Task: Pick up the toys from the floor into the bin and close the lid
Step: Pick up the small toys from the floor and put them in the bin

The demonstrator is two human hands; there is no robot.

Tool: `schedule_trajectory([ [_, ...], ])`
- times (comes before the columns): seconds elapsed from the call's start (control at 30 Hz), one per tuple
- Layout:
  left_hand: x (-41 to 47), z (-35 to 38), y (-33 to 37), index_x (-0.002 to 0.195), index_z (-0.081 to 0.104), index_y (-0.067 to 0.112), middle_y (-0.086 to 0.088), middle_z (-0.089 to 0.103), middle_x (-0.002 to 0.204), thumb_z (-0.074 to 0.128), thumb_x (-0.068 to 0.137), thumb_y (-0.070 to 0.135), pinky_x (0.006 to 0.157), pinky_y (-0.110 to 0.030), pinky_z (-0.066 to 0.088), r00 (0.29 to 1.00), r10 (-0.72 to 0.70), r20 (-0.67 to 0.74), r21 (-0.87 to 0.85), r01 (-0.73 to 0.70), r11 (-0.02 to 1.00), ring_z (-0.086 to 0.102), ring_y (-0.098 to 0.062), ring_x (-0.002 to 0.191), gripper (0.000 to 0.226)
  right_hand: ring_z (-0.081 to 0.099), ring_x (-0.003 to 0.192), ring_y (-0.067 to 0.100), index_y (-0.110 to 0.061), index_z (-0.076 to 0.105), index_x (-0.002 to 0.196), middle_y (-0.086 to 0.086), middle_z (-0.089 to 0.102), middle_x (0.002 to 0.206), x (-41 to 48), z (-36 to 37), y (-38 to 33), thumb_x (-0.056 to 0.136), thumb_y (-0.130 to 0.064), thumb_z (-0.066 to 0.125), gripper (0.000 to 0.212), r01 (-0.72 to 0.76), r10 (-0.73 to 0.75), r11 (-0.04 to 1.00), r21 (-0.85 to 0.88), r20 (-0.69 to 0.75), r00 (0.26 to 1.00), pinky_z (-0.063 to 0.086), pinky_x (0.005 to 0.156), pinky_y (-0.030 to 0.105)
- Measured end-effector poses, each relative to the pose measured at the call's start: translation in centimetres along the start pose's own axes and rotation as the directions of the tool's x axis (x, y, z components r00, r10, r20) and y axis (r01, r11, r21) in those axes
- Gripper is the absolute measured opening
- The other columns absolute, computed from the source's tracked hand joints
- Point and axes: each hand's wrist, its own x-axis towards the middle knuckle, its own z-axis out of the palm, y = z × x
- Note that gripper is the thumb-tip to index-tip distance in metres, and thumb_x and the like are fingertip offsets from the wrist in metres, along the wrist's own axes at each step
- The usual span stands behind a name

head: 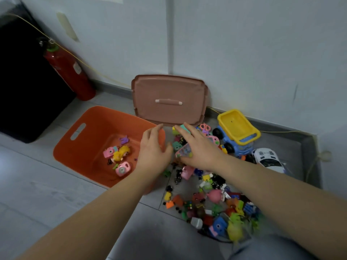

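Orange bin (93,124) sits on the floor with a few small toys (120,154) inside. My left hand (153,147) hovers over its right rim, fingers relaxed, holding nothing. My right hand (197,145) spreads over the toy pile (216,199) beside the bin, a pink toy (185,152) at its thumb; I cannot tell whether I grip it. The lid (169,91) leans against the wall.

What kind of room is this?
Likely a home or playroom corner: grey tiled floor meeting a white wall, a toy pile beside an orange bin, a red fire extinguisher by the wall.
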Motion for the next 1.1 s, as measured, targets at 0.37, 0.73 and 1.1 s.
schedule_trajectory([
  [0.37, -0.9, 10.6, 1.5, 0.152, 0.029, 0.031, -0.005, 0.031, 0.151, 0.067, 0.087, 0.040, 0.109, -0.049, 0.042, 0.953, 0.001, 0.304, 0.148, -0.048, 0.988, 0.033, -0.029, 0.140, 0.075, 0.004, 0.152, 0.033, -0.043, -0.005, 0.156, 0.001, -0.002, 0.167, -6.8, 2.6, 10.9, 0.079, -0.067, 0.069, 0.109, -0.274, 0.277, 0.956, -0.107, 0.012, 0.961, 0.026, 0.113, 0.066],
  [0.73, 1.3, 16.4, -2.2, 0.155, 0.019, 0.035, -0.010, 0.027, 0.153, 0.068, 0.085, 0.052, 0.110, -0.049, 0.038, 0.902, -0.157, 0.403, 0.274, 0.045, 0.961, 0.032, -0.036, 0.140, 0.087, -0.002, 0.153, 0.036, -0.038, 0.002, 0.156, 0.005, -0.003, 0.166, -6.1, 6.8, 17.3, 0.080, -0.060, 0.073, 0.107, -0.240, 0.265, 0.950, -0.202, 0.112, 0.958, 0.019, 0.115, 0.070],
  [1.1, 5.3, 19.2, -5.2, 0.153, 0.033, 0.030, -0.011, 0.032, 0.157, 0.041, 0.099, 0.058, 0.115, -0.046, 0.032, 0.888, -0.296, 0.351, 0.290, 0.198, 0.936, 0.033, -0.035, 0.142, 0.062, -0.004, 0.153, 0.036, -0.033, 0.013, 0.158, 0.004, 0.001, 0.168, 3.2, 8.3, 19.1, 0.093, -0.009, 0.051, 0.079, -0.128, 0.139, 0.985, -0.112, 0.092, 0.986, 0.028, 0.116, 0.058],
])
